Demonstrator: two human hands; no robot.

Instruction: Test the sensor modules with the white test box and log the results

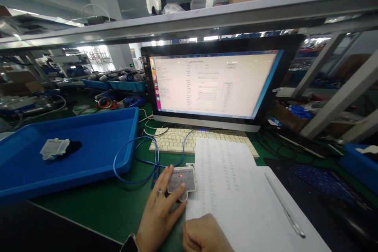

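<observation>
My left hand (159, 208) is closed around a small electronic module (187, 179) with a pale casing, a grey printed face and a lit red light. Its fingers run along the module's left edge while the thumb presses on the face. Just below, my right hand (203, 234) is curled into a fist on the edge of the printed sheets (227, 177), and nothing shows in it. Beside the module, a blue cable (124, 181) loops over the green table to a small dark part with a red glow. A silver pen (285, 206) lies on the paper.
A lit monitor (212, 82) stands behind a cream keyboard (171, 139), partly covered by the sheets. On the left, a blue tray (97, 134) holds a similar pale-cased module (54, 148). A dark mouse (348, 216) rests at the right. A shelf (189, 21) crosses overhead.
</observation>
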